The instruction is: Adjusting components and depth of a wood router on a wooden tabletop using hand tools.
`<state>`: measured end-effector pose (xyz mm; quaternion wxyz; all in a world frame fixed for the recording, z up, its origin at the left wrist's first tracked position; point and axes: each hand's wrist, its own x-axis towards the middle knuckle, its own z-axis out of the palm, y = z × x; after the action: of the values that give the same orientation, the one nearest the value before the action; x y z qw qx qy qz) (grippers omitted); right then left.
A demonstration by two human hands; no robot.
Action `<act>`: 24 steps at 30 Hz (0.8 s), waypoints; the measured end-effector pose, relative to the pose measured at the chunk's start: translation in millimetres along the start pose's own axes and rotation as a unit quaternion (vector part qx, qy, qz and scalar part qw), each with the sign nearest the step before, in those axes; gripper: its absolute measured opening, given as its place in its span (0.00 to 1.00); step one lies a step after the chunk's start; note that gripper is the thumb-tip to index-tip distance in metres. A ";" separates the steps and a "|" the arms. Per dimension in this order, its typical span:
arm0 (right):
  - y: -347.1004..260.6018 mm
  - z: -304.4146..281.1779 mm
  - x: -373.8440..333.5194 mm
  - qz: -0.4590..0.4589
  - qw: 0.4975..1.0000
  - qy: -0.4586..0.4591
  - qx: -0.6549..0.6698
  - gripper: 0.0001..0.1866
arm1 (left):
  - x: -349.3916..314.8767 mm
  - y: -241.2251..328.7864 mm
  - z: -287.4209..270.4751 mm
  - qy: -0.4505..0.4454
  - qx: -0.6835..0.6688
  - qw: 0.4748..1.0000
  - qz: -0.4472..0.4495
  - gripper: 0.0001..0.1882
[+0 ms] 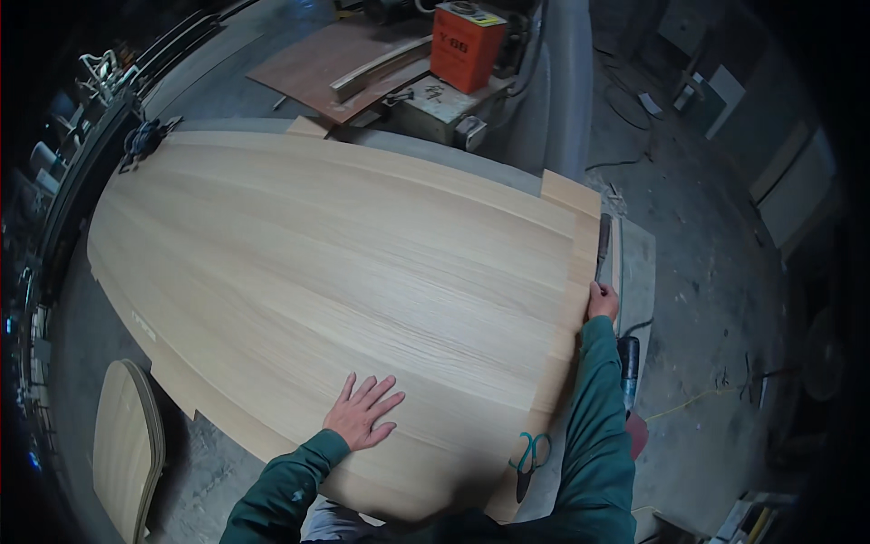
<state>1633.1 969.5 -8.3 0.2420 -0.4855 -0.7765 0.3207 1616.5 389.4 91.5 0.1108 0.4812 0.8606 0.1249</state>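
A large wood-grain panel with a curved outline lies in front of me, wide and pale. My left hand rests flat on its near part, fingers spread and holding nothing. At the panel's right edge, my right hand is closed, its fingers curled at the lower end of a slim dark tool whose exact kind I cannot make out. Teal-handled scissors lie near the panel's near right corner, beside my right forearm. Brown sheet strips stick out from under the panel's edges.
Curved boards are stacked at the lower left. A dark power tool sits right of my right forearm. Beyond the panel stand an orange can on a machine table, a reddish-brown board and a wide grey duct. Cables cross the floor.
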 end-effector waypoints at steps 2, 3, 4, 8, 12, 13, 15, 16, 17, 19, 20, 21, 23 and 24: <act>31.0 -14.5 16.3 -0.012 0.999 0.038 0.023 0.17 | 9.4 2.4 4.0 0.001 -0.009 1.000 0.007 0.34; 29.6 -11.8 16.3 -0.013 0.999 0.032 0.025 0.17 | 9.4 1.3 4.4 -0.004 -0.008 1.000 0.017 0.34; 30.3 -13.6 16.8 -0.019 0.999 0.013 -0.036 0.17 | 9.0 1.4 5.1 -0.006 -0.007 1.000 0.014 0.34; 6.5 -27.1 15.0 0.010 0.971 -0.042 -0.235 0.14 | 12.8 2.9 7.2 -0.013 -0.011 1.000 0.012 0.34; -35.5 -19.8 2.7 0.074 0.968 -0.049 -0.236 0.24 | 1.4 0.0 1.2 -0.002 0.011 1.000 -0.016 0.35; -21.5 -22.5 6.5 0.094 0.977 -0.068 -0.182 0.19 | 4.2 1.6 2.1 0.000 0.007 1.000 -0.014 0.35; -17.3 -57.7 -20.8 0.235 0.942 -0.146 0.188 0.12 | 3.3 0.7 1.0 0.002 -0.005 1.000 0.002 0.35; -18.5 -80.1 -39.2 0.279 0.868 -0.198 0.360 0.08 | 5.7 1.9 2.2 0.012 -0.013 1.000 0.015 0.34; -23.3 -103.4 -64.3 0.289 0.845 -0.186 0.410 0.07 | 10.1 2.8 4.4 0.016 -0.014 0.999 0.029 0.34; -35.9 -117.3 -127.1 0.225 0.867 -0.194 0.401 0.06 | -1.0 -0.1 3.9 0.034 -0.007 0.999 0.030 0.34; -46.2 -123.7 -166.2 0.171 0.881 -0.215 0.386 0.05 | -7.0 -2.2 3.5 0.049 -0.005 0.998 0.032 0.34; -59.6 -131.0 -204.2 0.164 0.895 -0.206 0.361 0.05 | -10.7 -3.0 4.3 0.063 0.003 0.998 0.017 0.34; -74.2 -135.4 -278.3 0.122 0.889 -0.249 0.364 0.02 | -15.0 -4.1 8.6 0.084 -0.007 0.995 0.044 0.35; -81.3 -131.2 -318.0 0.126 0.875 -0.262 0.388 0.04 | -16.4 -5.7 13.3 0.095 -0.002 0.994 0.044 0.35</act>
<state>1805.4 688.6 119.7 0.1562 -0.3443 -0.5572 0.7394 1624.5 373.9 78.2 0.0239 0.5045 0.8448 0.1769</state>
